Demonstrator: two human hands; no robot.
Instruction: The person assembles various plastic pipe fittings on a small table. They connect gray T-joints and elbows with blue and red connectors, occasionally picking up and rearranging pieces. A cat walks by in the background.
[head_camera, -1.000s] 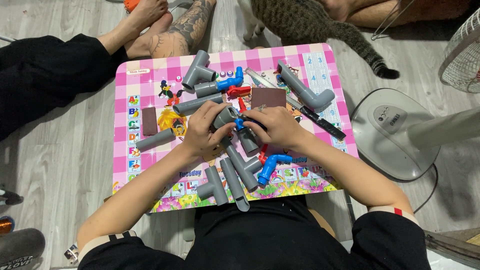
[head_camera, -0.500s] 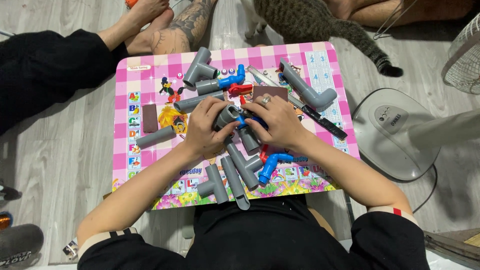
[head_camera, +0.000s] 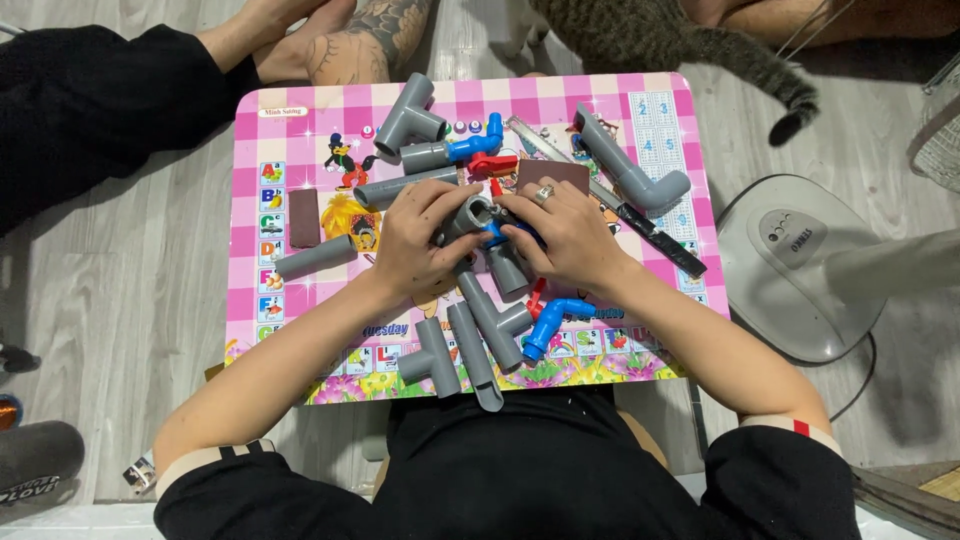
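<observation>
A grey pipe fitting (head_camera: 470, 214) sits at the frame's centre, above the pink table (head_camera: 255, 140), grasped from both sides by the left hand (head_camera: 415, 240) and right hand (head_camera: 565, 232). Below lie grey pipes (head_camera: 480, 330); a tabby cat (head_camera: 650, 40) occupies the upper right.

Small pink checkered children's table (head_camera: 250, 200) with cartoon prints sitting on grey wood-look plank floor (head_camera: 120, 300). Grey plastic tee pipe fitting (head_camera: 408, 116) lying near the table's far edge, long grey pipe with elbow end (head_camera: 630, 175) lying at far right. Short grey pipe piece (head_camera: 316, 256) lying at left, just beside a brown rectangular block (head_camera: 303, 217). Blue and grey valve piece (head_camera: 455, 152) lying near the tee. White fan base (head_camera: 795, 265) standing right of the table. Striped tabby cat (head_camera: 660, 40) standing beyond the table. Another person's bare tattooed feet (head_camera: 350, 45) resting at the far edge.
</observation>
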